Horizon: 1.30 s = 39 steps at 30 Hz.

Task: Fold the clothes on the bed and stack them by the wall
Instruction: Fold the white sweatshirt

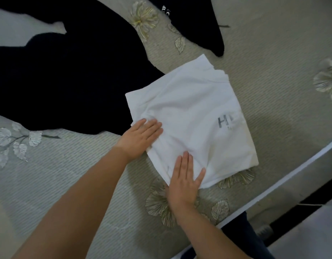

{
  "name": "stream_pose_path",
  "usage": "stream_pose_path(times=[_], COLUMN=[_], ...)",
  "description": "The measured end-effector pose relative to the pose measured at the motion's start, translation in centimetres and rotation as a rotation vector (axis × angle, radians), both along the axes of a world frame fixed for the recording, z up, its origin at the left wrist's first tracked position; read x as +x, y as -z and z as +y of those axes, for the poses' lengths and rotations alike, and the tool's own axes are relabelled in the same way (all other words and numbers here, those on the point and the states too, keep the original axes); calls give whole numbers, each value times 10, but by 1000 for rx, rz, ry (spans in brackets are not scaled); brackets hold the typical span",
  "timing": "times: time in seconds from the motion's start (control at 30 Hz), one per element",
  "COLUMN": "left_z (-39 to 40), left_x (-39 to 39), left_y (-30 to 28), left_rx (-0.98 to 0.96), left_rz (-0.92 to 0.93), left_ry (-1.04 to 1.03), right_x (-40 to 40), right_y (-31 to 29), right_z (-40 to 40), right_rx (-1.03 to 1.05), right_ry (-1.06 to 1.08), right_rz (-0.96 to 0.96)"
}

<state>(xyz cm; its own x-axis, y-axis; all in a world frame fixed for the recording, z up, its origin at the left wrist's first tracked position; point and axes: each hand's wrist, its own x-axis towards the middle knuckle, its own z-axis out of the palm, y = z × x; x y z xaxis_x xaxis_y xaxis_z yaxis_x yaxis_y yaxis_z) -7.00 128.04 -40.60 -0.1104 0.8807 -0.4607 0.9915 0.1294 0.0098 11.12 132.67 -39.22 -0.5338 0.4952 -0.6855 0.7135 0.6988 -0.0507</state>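
L hand (142,136) & R hand (183,181): fingers flat, straight, pressing, gripping nothing | white tee (189,113) folded on bed (273,62), under fingertips | prob. light, limp, slumps | lift w/ palms under near edge.

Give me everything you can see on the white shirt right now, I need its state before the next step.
The white shirt is folded into a rough rectangle, lying flat and askew on the pale leaf-patterned bed cover. It looks like soft knit cotton, with layered edges showing at its far corner and light wrinkles near the hands. Grey printed letters, partly cut off by the fold, show near one edge. The left hand and right hand both rest flat on its near side, fingers straight. One corner sits against the dark garment.
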Motion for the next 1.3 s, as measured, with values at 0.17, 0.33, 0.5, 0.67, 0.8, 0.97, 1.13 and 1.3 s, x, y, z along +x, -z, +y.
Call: stream_pose_path(times=[0.17,0.33,0.5,0.67,0.8,0.97,1.13,1.3], left_z=[14,35,63,111,189,310,435,540], left_x=[-11,-3,7,35,63,112,167,203], left_y=[5,-6,-63,-132,-195,-266,-312,-348], left_rx=[7,108,266,621,657,630,686,699], left_rz=[4,25,-11,-1,55,77,114,158], left_ry=[34,-15,94,178,256,338,424,514], right_x=[-3,-15,-14,31,67,125,192,234], right_y=[-15,-31,-91,-150,-195,-245,-291,-323], right_z=[20,68,147,222,290,393,499,588], right_rx=[116,-136,-174,-14,129,152,228,358], right_ry=[-114,-154,-286,-375,-325,-216,-131,-42], right_rz=[22,80,55,211,247,327,371,409])
